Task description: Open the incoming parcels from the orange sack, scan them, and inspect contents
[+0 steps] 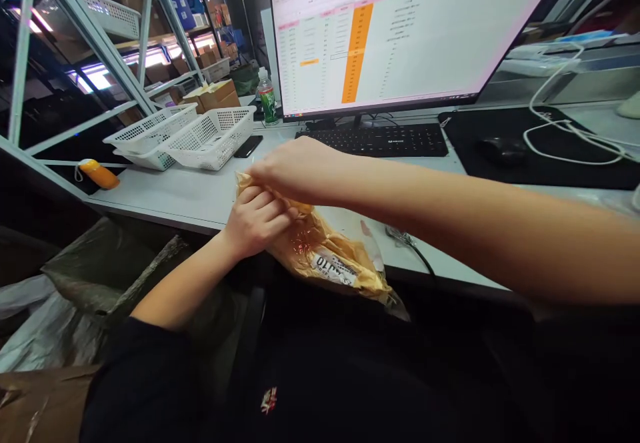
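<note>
White desk: its front edge passes beneath the bag.
Crumpled tan bag: at that edge, before the person's torso; long axis slants from the grip down to the right, the bulk lying on the near side.
Right hand: over the bag's far upper end, fingers hidden; cannot tell if clamped.
Left hand: nearer the bulk, fingers clenched on the bag.
Printed label: low on the bag.

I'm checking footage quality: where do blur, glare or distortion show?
Head view: the right forearm blurs toward the frame's edge; the small print on the bag's label is unreadable; glare shows between the shelves; the monitor looks skewed.
</note>
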The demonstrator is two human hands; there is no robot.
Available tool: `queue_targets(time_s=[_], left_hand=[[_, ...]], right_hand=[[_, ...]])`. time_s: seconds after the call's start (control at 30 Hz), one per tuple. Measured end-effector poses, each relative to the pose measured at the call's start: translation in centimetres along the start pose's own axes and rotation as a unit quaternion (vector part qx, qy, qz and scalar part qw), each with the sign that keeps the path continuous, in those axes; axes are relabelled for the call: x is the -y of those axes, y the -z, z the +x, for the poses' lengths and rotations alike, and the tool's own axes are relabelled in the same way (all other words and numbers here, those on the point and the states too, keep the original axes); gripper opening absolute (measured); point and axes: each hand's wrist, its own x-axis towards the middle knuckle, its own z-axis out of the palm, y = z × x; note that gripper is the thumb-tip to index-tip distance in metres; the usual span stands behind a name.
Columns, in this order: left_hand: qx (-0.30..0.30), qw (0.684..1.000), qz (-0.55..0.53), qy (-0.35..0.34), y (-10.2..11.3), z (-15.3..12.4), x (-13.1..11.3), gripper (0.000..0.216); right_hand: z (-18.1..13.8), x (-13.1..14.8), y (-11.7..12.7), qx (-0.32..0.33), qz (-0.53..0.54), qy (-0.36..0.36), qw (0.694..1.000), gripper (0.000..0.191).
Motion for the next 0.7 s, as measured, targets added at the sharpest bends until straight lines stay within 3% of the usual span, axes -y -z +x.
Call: queue_targets(time_s=[0.1, 0.23, 0.4, 0.53, 0.6, 0.7], left_hand=[[0.040, 0.999, -0.010, 0.014, 0.5, -0.1, -0.1, 0.025], [0.039, 0.997, -0.045, 0.042, 1.1, -0.4, 0.0, 0.028], [0.053, 0.994, -0.064, 0.067, 1.8, -1.2, 0.0, 0.028], [0.054, 0.994, -0.062, 0.069, 2.2, -1.7, 0.2, 0.032], [0.072, 0.992, -0.050, 0.090, 1.9, -1.5, 0.5, 0.036], [0.102, 0.986, -0.009, 0.135, 0.8, -0.9, 1.3, 0.042]], right_hand=[[0.6, -2.4, 0.1, -0.029, 0.021, -0.004, 0.999, 0.015], [1.7, -7.1, -0.4, -0.027, 0.129, -0.082, 0.988, 0.011], [1.2, -9.9, -3.4, 0.012, 0.336, -0.167, 0.927, 0.013], [-0.4, -10.2, -3.2, 0.062, 0.394, -0.191, 0.897, 0.020], [-1.1, -9.7, -1.9, 0.077, 0.378, -0.184, 0.904, 0.023], [-2.1, -7.7, -0.1, 0.031, 0.286, -0.124, 0.950, 0.028]])
